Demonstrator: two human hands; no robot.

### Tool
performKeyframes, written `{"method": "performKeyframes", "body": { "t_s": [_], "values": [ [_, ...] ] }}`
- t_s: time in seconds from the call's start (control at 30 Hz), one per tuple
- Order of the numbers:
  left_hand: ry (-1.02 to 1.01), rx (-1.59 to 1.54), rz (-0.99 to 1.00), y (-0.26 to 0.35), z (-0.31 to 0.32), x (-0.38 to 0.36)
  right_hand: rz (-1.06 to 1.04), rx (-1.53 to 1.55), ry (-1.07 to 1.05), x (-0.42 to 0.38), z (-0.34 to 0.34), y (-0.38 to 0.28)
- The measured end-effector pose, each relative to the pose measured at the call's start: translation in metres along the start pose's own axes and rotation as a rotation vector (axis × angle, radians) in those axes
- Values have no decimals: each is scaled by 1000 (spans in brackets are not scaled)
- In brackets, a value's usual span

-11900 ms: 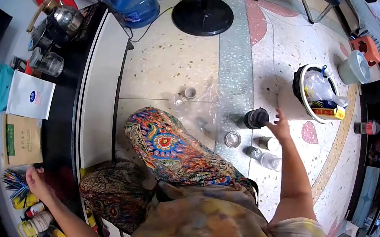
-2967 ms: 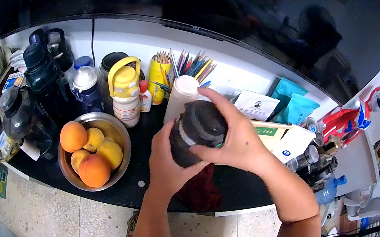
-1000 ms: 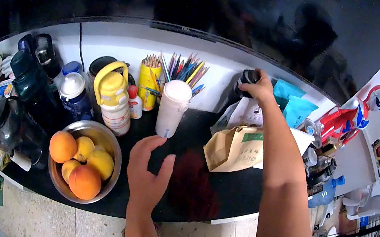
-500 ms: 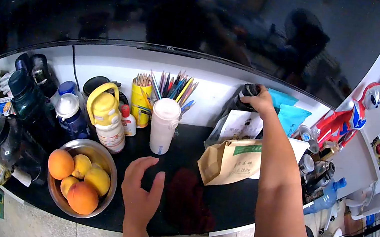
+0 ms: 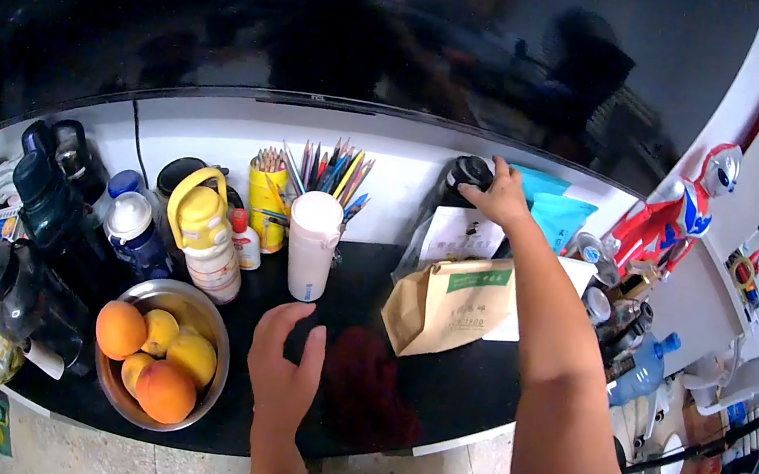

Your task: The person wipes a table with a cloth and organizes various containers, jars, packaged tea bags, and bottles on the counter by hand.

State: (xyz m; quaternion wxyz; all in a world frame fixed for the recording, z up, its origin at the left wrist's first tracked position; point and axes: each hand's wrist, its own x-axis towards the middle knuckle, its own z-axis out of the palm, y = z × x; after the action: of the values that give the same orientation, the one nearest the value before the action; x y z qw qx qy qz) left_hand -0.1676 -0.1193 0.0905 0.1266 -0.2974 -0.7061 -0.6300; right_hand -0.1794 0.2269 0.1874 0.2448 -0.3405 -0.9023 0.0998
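Observation:
My left hand (image 5: pixel 282 372) is open over the front of the black tabletop, fingers curved and thumb apart, holding nothing. It is nearest to the pale lidded cup (image 5: pixel 309 255), just behind it, and a dark red cloth (image 5: pixel 368 387) lies to its right. My right hand (image 5: pixel 500 197) is at the back right, its thumb against the black lid of a dark bottle (image 5: pixel 468 173) and its fingers spread beside it. Below that hand stand a white packet (image 5: pixel 461 236) and a brown paper bag (image 5: pixel 454 306); blue pouches (image 5: pixel 560 218) are to its right.
A metal bowl (image 5: pixel 217 381) of fruit sits front left. Behind it are a yellow-topped bottle (image 5: pixel 203 231), a blue bottle (image 5: pixel 136 235) and a holder with pencils (image 5: pixel 265 207). Dark bottles (image 5: pixel 53 190) crowd the left edge. A television (image 5: pixel 337 16) spans the back; a red-and-silver figure (image 5: pixel 684 210) stands right.
The view has shifted slightly, moving the table items left. My right hand's fingers are spread wider, and more of the black lid shows. My left hand keeps its curved pose.

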Motion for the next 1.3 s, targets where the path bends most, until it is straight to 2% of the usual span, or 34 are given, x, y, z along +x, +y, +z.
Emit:
{"method": "performKeyframes", "body": {
  "t_s": [0.07, 0.13, 0.2, 0.27, 0.33, 0.4, 0.47, 0.53, 0.6, 0.63, 0.67, 0.7, 0.73, 0.77, 0.8, 0.83, 0.87, 0.9, 0.93, 1.0, 1.07, 1.13, 1.2, 1.27, 1.3],
  "values": [
    [35, -9, 42, -1, 2, -1, -123, 70, 30, -29, -22, 5],
    [19, -70, 18, -5, 6, -5, -240, 403, 36, -76, -50, 15],
    [2, -134, -4, -6, 12, -8, -372, 319, 68, -147, -92, 24],
    [-15, -166, -73, -5, 19, -10, -301, 187, -34, -223, -142, 31],
    [-75, -148, -65, -12, 30, -16, -288, 83, 11, -290, -173, 65],
    [-149, -118, -59, -24, 47, -27, -75, -20, 104, -365, -191, 115],
    [-245, -97, 31, -38, 66, -41, 226, 8, 211, -453, -198, 176],
    [-384, -110, 35, -29, 72, -53, 593, 47, 279, -542, -206, 207],
    [-453, 130, 269, -21, 80, -67, 746, -104, 290, -642, -207, 247],
    [-467, 132, 299, -25, 84, -74, 768, -160, 327, -686, -207, 258],
    [-491, 129, 325, -35, 88, -80, 934, -238, 310, -713, -215, 246],
    [-555, 215, 336, -35, 87, -84, 971, -316, 290, -765, -211, 267],
    [-583, 180, 455, -49, 88, -86, 1130, -416, 249, -803, -214, 272],
    [-635, 175, 561, -64, 89, -85, 1172, -452, 284, -844, -215, 277],
    [-696, 207, 556, -62, 89, -85, 1178, -408, 382, -894, -211, 288],
    [-778, 228, 477, -68, 90, -81, 1344, -205, 451, -907, -219, 274],
    [-788, 283, 487, -73, 90, -81, 1434, -18, 629, -928, -217, 271],
    [-846, 315, 396, -86, 91, -74, 1505, 75, 706, -942, -218, 259],
    [-866, 338, 465, -90, 89, -70, 1571, 156, 758, -956, -219, 250],
    [-944, 374, 328, -93, 89, -61, 1691, 161, 836, -987, -207, 242],
    [-919, 340, 243, -72, 90, -64, 1875, 214, 787, -998, -202, 231],
    [-945, 338, 227, -62, 92, -62, 1904, 365, 886, -1011, -180, 231],
    [-949, 382, 336, -56, 95, -57, 1880, 384, 724, -1032, -150, 235],
    [-986, 382, 351, -52, 98, -61, 1853, 325, 324, -1036, -132, 233],
    [-999, 325, 292, -50, 100, -62, 1792, 260, 234, -1037, -121, 231]
  ]
}}
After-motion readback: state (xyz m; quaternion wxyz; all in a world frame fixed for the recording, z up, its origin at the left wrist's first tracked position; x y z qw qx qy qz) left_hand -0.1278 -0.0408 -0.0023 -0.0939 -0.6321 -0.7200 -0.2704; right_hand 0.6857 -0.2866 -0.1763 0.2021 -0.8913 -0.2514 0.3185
